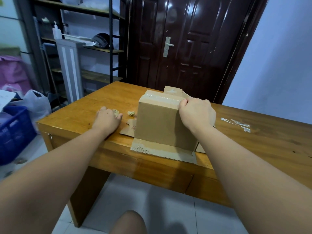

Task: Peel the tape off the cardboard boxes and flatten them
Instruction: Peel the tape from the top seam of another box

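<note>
Cardboard box (160,122): plain brown, upright on the tabletop close to its near edge, broad face toward the camera.
Near flap (162,152): folded out flat on the tabletop, reaching the near edge, its left corner torn.
Left flap (129,128): lies flat, left of the box.
Far flap (173,90): rises behind the top.
Tape (162,98): clear, glossy strip along the box's top, right end under the right grip (196,114).
Tape wad (131,113): crumpled, just left of the box.
</note>
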A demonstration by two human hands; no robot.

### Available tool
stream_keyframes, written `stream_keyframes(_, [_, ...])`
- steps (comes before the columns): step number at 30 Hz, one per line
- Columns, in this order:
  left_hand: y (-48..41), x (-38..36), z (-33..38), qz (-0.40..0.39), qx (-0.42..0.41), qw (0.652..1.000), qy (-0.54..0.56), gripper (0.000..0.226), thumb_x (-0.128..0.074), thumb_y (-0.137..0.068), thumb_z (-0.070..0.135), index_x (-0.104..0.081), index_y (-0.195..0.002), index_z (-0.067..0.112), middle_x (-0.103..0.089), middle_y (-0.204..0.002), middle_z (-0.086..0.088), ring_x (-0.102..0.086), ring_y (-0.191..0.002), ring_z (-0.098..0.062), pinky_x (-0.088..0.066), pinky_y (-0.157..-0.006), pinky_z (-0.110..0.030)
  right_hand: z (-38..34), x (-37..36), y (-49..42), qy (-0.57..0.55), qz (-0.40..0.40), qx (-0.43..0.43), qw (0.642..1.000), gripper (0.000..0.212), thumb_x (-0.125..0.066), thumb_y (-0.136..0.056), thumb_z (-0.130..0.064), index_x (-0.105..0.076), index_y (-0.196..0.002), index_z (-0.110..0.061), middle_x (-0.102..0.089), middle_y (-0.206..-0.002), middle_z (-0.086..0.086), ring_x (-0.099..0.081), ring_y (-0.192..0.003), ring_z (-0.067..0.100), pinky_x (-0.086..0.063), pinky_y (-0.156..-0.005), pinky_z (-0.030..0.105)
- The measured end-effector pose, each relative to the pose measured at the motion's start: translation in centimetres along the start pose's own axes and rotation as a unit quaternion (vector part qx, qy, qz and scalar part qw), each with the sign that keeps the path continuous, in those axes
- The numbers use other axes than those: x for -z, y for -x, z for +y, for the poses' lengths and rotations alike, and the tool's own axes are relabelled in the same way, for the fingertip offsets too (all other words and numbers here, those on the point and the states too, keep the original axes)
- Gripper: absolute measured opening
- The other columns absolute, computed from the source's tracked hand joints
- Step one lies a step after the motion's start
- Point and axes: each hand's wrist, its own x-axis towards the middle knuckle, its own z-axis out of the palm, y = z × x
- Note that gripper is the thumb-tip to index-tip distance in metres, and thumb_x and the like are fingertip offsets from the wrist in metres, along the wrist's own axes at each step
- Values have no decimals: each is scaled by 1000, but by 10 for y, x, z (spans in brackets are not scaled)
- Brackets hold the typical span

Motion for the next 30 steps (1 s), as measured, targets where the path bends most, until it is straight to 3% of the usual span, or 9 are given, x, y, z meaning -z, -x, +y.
stream_keyframes(4, [-6, 1, -2, 23, -29, 999, 34, 27, -49, -96, 13, -63, -119, 10, -42, -144, -12, -33, -134, -29, -30, -111, -42, 1, 0, 0, 0, 1, 2, 1000, 47, -25, -99, -32, -68, -97, -13, -66, -91, 7, -56, -99, 25, -52, -79, 42])
stream_keyframes(7, [-4, 7, 12, 85, 9, 990, 111, 18, -55, -94, 12, -69, -103, 16, -24, -155, -7, -25, -139, -28, -28, -111, -41, 1, -1, 0, 0, 2, 5, 1000, 47, -26, -99, -32, -68, -100, -14, -67, -92, 7, -56, -99, 25, -53, -79, 42])
stream_keyframes(9, [-1, 19, 32, 85, 22, 968, 236, 16, -52, -96, 23, -67, -103, 20, -39, -147, -8, -37, -134, -26, -34, -107, -40, 1, -1, 0, 3, 4, 6, 1000, 46, -26, -99, -33, -68, -100, -15, -67, -92, 7, -56, -99, 25, -53, -80, 42])
stream_keyframes(12, [9, 45, 68, -107, 89, 818, 558, 50, -36, -100, 46, -54, -130, 10, -52, -138, -8, -51, -125, -23, -42, -102, -36, 0, -1, -1, 2, 4, 3, 1000, 45, -26, -99, -33, -68, -99, -15, -67, -92, 7, -56, -101, 25, -53, -80, 43])
stream_keyframes(13, [11, 51, 76, -153, 105, 782, 595, 59, -36, -98, 51, -49, -135, 7, -53, -136, -8, -52, -125, -23, -42, -102, -36, 0, -1, -1, 0, 2, 2, 1000, 45, -26, -99, -32, -67, -99, -15, -67, -92, 7, -55, -102, 26, -53, -80, 43])
stream_keyframes(16, [13, 57, 89, -194, 73, 816, 539, 50, -49, -95, 46, -55, -126, 8, -63, -122, -8, -60, -109, -21, -47, -98, -34, 1, 1, -1, -4, -8, -1, 1000, 45, -25, -99, -31, -67, -100, -14, -67, -95, 8, -53, -106, 26, -50, -78, 39])
stream_keyframes(19, [8, 56, 94, -148, 62, 869, 468, 42, -57, -93, 35, -58, -124, 7, -64, -119, -8, -59, -109, -23, -46, -101, -40, 1, 1, -1, -4, -14, -1, 1000, 44, -26, -98, -30, -67, -100, -13, -67, -95, 8, -52, -107, 27, -44, -73, 36])
stream_keyframes(23, [2, 57, 97, -98, 44, 920, 378, 41, -61, -91, 34, -61, -121, 6, -63, -116, -7, -58, -107, -22, -47, -92, -33, 1, 0, -1, -3, -11, 0, 1000, 45, -26, -98, -29, -68, -96, -14, -67, -93, 7, -52, -108, 27, -44, -72, 35])
stream_keyframes(30, [6, 62, 91, -135, 77, 907, 391, 46, -64, -87, 44, -62, -112, 6, -66, -104, -9, -63, -97, -23, -52, -93, -40, 0, 2, 2, -8, -11, -3, 1000, 46, -26, -98, -30, -69, -90, -14, -67, -87, 6, -52, -104, 25, -50, -73, 38])
